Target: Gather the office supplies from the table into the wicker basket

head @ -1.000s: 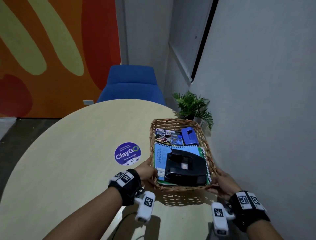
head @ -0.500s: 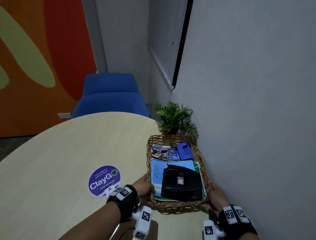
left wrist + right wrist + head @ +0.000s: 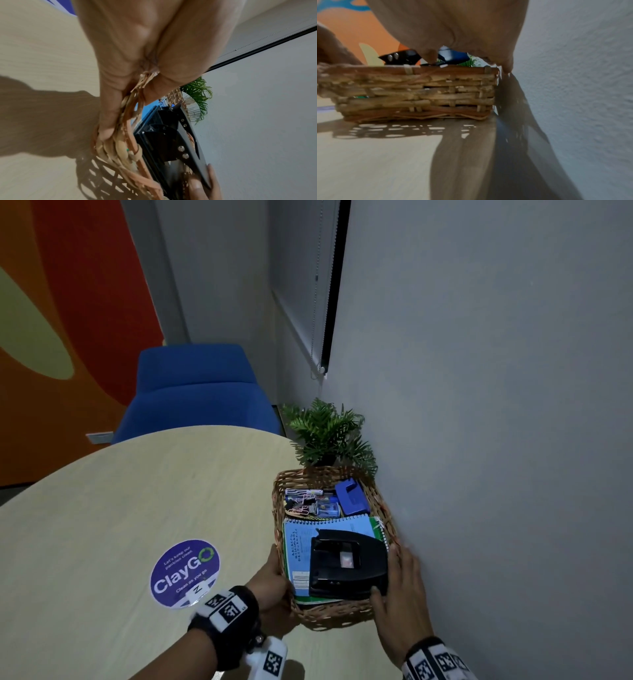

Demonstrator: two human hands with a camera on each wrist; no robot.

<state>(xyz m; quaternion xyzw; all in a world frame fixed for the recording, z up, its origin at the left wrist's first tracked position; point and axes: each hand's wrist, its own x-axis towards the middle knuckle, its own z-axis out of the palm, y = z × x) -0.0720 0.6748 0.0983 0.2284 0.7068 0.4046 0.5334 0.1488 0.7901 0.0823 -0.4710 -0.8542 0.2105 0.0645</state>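
Wicker basket (image 3: 337, 616) sits at table (image 3: 102, 525) edge beside wall, holding black hole punch (image 3: 347, 565); left hand (image 3: 272, 587) pinches its rim; right hand (image 3: 402, 587), fingers straight, together, rests against punch.

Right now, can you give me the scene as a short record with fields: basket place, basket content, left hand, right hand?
basket place: wicker basket on the table, beside the wall
basket content: black hole punch on a blue notebook; blue punch and clips behind
left hand: grips the basket's left rim
right hand: fingers straight along the right rim, thumb on the black hole punch
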